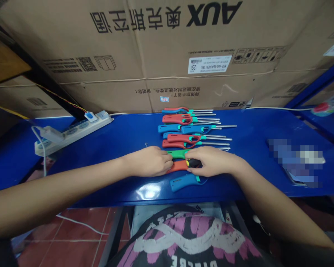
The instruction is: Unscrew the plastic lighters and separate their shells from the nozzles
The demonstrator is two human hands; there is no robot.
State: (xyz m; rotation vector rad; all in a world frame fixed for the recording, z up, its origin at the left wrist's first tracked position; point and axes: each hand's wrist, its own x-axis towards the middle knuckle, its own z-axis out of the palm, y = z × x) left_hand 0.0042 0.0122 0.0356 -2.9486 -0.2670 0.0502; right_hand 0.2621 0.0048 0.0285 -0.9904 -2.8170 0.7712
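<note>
Head view: left hand and right hand meet at a green lighter

It lies lengthwise near the front edge of the blue table, nozzle pointing right. Both hands rest palm-down, fingers together, the right over a red lighter; whether either pinches, I cannot tell.

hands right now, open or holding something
Left hand: curled at the green utility lighter, grip unclear.
Right hand: closed on a black yellow-tipped part, apparently holding it.
</note>
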